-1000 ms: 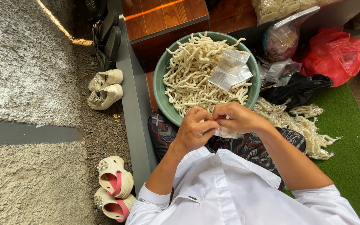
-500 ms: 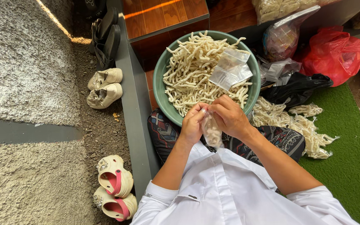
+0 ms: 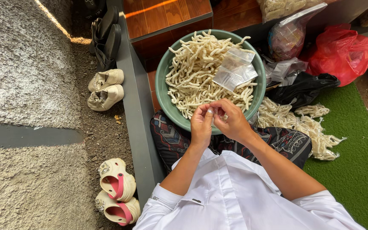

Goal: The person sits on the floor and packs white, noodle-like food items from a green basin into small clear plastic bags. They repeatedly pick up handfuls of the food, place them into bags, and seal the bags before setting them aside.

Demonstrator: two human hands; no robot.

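Observation:
A green round basin (image 3: 163, 85) rests on my lap, heaped with pale cracker sticks (image 3: 194, 72). A stack of small clear plastic bags (image 3: 235, 69) lies on the sticks at the basin's right. My left hand (image 3: 202, 125) and my right hand (image 3: 231, 121) meet over the basin's near rim, fingertips pinched together on a small clear bag that is mostly hidden between them. Only a sliver of it shows near my right thumb.
Filled clear packets of sticks (image 3: 309, 125) lie on the green mat (image 3: 358, 170) at right. A red plastic bag (image 3: 341, 51), a black bag (image 3: 303, 87) and a clear bag (image 3: 286, 38) sit behind. Shoes (image 3: 105, 89) and pink-strapped clogs (image 3: 116, 191) lie left of a grey step edge (image 3: 137, 119).
My hands rose slightly toward the basin rim and drew closer together. The bag with sticks seen hanging between them earlier is now hidden inside my fingers.

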